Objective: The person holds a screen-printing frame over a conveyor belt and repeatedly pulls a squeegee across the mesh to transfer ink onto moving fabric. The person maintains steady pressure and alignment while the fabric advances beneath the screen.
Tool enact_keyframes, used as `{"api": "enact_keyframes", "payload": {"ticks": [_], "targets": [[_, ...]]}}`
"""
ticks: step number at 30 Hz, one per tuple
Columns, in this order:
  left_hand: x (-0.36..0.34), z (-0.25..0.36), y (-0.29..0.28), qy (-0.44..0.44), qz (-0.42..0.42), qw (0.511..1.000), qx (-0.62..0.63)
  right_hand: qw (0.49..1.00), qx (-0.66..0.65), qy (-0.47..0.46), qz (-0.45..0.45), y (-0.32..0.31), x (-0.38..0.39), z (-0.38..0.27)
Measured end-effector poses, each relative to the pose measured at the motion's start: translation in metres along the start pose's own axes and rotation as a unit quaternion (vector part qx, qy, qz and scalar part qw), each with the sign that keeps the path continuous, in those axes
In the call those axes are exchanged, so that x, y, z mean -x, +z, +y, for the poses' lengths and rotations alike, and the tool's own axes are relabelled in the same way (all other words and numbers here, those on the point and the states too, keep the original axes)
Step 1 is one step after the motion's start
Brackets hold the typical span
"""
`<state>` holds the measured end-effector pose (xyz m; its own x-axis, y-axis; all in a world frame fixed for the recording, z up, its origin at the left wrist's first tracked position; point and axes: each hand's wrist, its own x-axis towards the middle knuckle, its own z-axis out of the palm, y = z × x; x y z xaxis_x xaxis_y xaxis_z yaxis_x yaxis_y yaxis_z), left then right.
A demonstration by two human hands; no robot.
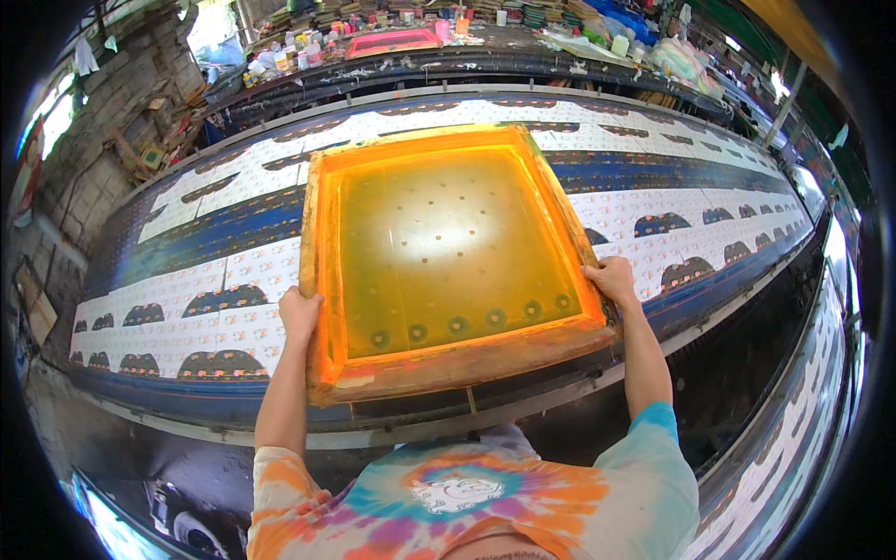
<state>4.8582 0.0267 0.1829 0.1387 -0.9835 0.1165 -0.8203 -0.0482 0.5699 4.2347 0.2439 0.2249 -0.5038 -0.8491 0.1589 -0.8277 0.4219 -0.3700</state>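
Between my two hands is a large screen printing frame (457, 243), with a yellow-green see-through mesh, orange-stained edges and a worn wooden border. Small dark marks dot the mesh, and a row of ringed spots runs along its near side. My left hand (300, 315) is closed round the frame's left side, my right hand (612, 280) round its right side. Under and around the frame lie white printed fabric pieces (247, 322) with small motifs and dark scalloped shapes. They rest on a long, dark blue printing table (252, 252). The frame hides the fabric directly beneath it.
Behind the table a dark bench (504, 62) carries paint bottles (308, 54), a pink-red frame (393, 43) and plastic bags (686, 58). A metal rail (420, 431) edges the table's near side. Another table with printed fabric (784, 457) stands at right. A block wall (103, 131) rises at left.
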Motion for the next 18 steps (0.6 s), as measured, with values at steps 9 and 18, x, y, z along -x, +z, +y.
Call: {"api": "enact_keyframes", "payload": {"ticks": [9, 18], "targets": [[0.088, 0.111, 0.133, -0.009, 0.017, 0.998, 0.058, 1.000, -0.019, 0.008, -0.019, 0.002, -0.053, 0.178], [0.128, 0.153, 0.179, 0.010, 0.034, 0.997, 0.066, 0.999, -0.044, 0.006, -0.009, 0.016, -0.043, 0.268]]}}
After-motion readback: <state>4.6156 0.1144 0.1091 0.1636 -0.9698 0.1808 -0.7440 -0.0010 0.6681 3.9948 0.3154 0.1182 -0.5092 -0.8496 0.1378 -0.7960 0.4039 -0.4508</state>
